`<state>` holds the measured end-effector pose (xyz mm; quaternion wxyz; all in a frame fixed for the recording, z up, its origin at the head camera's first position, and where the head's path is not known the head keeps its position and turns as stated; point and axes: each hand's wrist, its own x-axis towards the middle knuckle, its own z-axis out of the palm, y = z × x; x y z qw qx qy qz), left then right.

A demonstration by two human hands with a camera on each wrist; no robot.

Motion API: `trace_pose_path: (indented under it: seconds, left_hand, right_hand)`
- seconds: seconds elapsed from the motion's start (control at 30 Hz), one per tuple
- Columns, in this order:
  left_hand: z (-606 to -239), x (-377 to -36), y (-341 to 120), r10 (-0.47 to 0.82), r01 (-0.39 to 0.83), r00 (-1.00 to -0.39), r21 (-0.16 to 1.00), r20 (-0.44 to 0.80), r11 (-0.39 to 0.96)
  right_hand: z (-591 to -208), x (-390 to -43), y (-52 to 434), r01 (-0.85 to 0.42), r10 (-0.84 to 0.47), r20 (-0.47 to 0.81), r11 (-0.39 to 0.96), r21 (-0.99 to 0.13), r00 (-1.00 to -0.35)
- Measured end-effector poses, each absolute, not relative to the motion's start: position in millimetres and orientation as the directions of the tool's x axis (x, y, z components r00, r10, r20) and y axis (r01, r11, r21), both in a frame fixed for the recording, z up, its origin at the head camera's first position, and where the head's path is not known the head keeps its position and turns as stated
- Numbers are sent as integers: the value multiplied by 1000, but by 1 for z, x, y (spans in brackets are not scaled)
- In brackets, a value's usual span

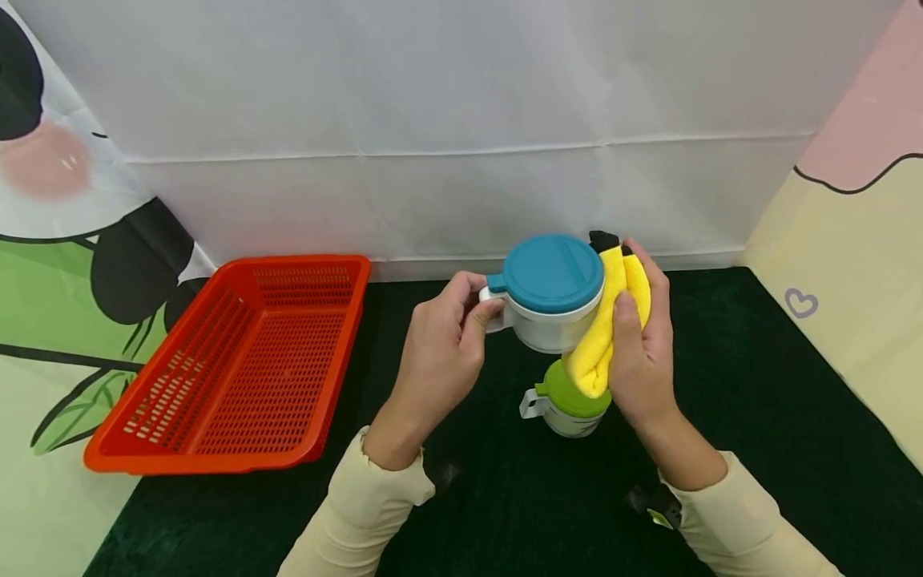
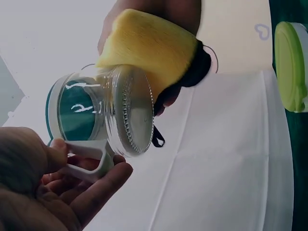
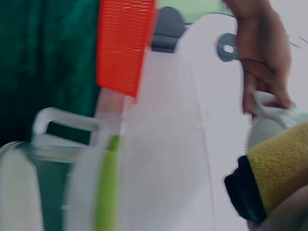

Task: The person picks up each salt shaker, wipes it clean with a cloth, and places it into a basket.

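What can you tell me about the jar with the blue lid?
The jar is clear ribbed glass with a round blue lid shut on top and a white handle. It is held up above the table. The left hand grips the handle, and the right hand presses a yellow cloth against its side.

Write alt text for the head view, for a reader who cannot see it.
A person's left hand holds the white handle of a clear glass jar with a round teal lid, while the right hand presses a folded yellow cloth to its side. Below stands a smaller green-lidded jar on dark green felt, an orange plastic basket at left.
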<state>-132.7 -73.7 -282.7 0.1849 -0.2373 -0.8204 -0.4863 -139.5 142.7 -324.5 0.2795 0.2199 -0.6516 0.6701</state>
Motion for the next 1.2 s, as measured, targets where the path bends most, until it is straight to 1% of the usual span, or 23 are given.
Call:
trace_pose_path:
  seconds: [0.07, 0.1, 0.17, 0.2, 0.27, 0.37, 0.57, 0.67, 0.73, 0.83, 0.9, 0.97, 1.07, 1.13, 1.2]
  left_hand:
    - [-284, -133, -73, 217, 572, -818, 709, 534, 413]
    - [-284, -133, -72, 219, 572, -818, 709, 532, 412]
    - [-286, -133, -70, 220, 568, -821, 713, 527, 411]
    - [-286, -133, -69, 218, 565, -823, 716, 525, 409]
    - [-287, -133, -66, 204, 554, -830, 724, 519, 410]
    - [-286, -133, -62, 173, 521, -850, 748, 498, 411]
    - [-284, -134, -59, 119, 439, -895, 798, 430, 414]
    - [-283, -134, -61, 110, 418, -905, 814, 410, 404]
    - [-282, -134, -63, 118, 416, -907, 818, 404, 397]
    - [-282, -133, -67, 135, 422, -905, 809, 403, 409]
    - [-283, -133, -68, 151, 435, -899, 796, 412, 420]
    - [-284, -133, -70, 164, 452, -890, 784, 425, 426]
    - [-285, -133, -73, 193, 493, -869, 766, 455, 413]
    - [-285, -133, -76, 222, 529, -849, 751, 480, 396]
    - [-285, -134, -78, 249, 559, -829, 738, 500, 379]
  right_hand:
    - [-316, -141, 148, -608, 71, 605, -30, -793, -793]
    - [-312, -141, 150, -594, 68, 591, -31, -804, -804]
    - [-306, -141, 152, -599, 73, 598, 12, -801, -798]
    - [-303, -140, 152, -616, 79, 617, 48, -787, -783]
    - [-300, -138, 150, -658, 93, 670, 131, -742, -737]
    - [-303, -135, 143, -719, 113, 761, 262, -644, -639]
    - [-330, -133, 124, -788, 102, 895, 437, -433, -435]
    - [-345, -135, 120, -807, 74, 930, 475, -350, -360]
    - [-353, -138, 120, -824, 75, 936, 454, -340, -345]
    - [-359, -143, 122, -846, 113, 922, 369, -384, -369]
    - [-359, -144, 123, -846, 136, 904, 318, -427, -405]
    - [-357, -143, 125, -834, 152, 877, 271, -480, -456]
    - [-348, -141, 131, -788, 156, 807, 174, -590, -570]
    - [-339, -140, 137, -725, 140, 725, 62, -686, -674]
    - [-329, -139, 143, -630, 103, 624, -49, -775, -775]
